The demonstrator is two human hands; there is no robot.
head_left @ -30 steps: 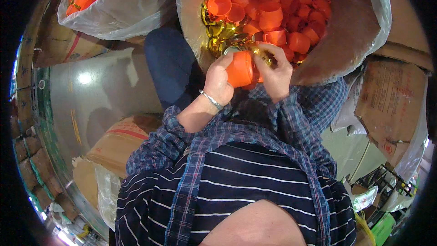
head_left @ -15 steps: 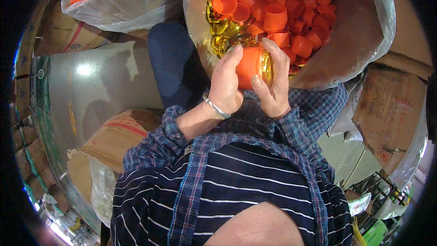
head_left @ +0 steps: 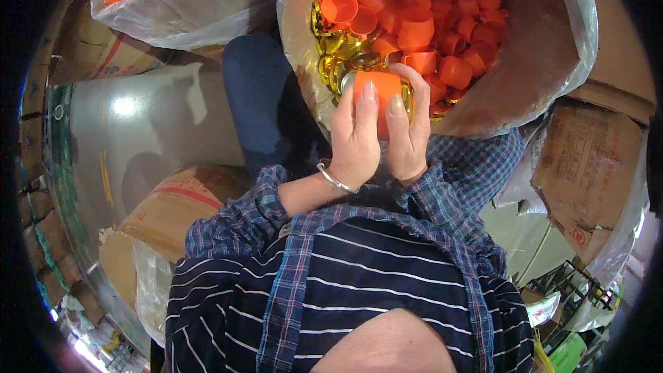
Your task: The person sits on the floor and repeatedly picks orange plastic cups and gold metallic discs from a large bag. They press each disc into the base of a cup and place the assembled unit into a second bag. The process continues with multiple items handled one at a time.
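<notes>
Between my two hands is an orange plastic cup [head_left: 384, 84], held over the near edge of a lined box full of similar parts. My left hand [head_left: 356, 141] closes on its left side, fingers lying along the orange wall. A round, silvery edge [head_left: 347, 82] shows beside those fingertips; I cannot tell if it belongs to the cup. My right hand [head_left: 407, 138] grips the other end, where a shiny gold band [head_left: 406, 95] partly shows behind the fingers. The cup's lower part is hidden by both hands.
A clear plastic liner [head_left: 583, 24] surrounds heaped orange cups [head_left: 452, 38] and gold rings [head_left: 333, 45]. Another lined container [head_left: 200, 17] with orange pieces stands at the upper left. Cardboard boxes lie at left [head_left: 176, 200] and right [head_left: 587, 166].
My left hand has turned, its fingers now lying forward along the cup's side. The cup has shifted slightly away from my body, and a silvery edge now shows at its left.
</notes>
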